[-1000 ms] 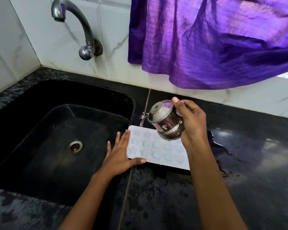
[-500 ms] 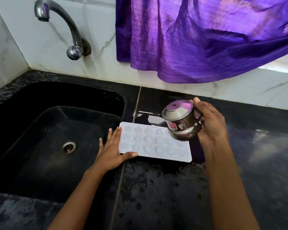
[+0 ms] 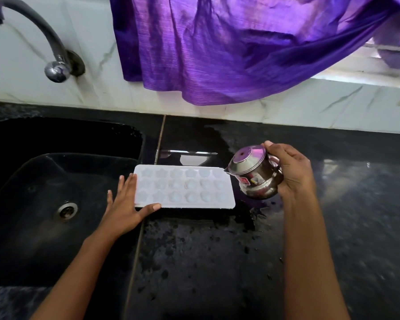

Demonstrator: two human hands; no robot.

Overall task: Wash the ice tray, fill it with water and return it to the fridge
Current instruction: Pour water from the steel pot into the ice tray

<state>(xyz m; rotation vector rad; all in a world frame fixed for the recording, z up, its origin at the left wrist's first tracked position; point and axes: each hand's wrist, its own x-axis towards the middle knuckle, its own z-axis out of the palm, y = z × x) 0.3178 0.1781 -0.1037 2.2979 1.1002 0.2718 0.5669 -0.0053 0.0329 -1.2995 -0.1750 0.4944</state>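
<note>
The white ice tray [image 3: 183, 188] lies flat on the black counter [image 3: 217, 262], right at the counter's left edge where it meets the sink [image 3: 32, 181], its long side running parallel to the back wall. Its star-shaped cells face up; whether they hold water is hard to tell from here.

The left hand [image 3: 125, 211] is laid open against the tray's left end, fingers straight and resting along that short side, thumb stretched out along the front edge. It steadies the tray rather than gripping it.

The right hand [image 3: 291, 172] has its fingers wrapped round a small steel pot [image 3: 254, 179], which hangs just off the tray's right end, tipped over so its small spout points towards the tray's far right corner. A red sticker shows on the pot's side.

The counter is wet — a shiny patch spreads behind the tray and around its right end.

In the sink the drain [image 3: 66, 211] sits well left of the tray. A curved tap [image 3: 53, 65] comes out of the tiled wall above, and a purple curtain [image 3: 229, 47] hangs over the counter's back edge.
</note>
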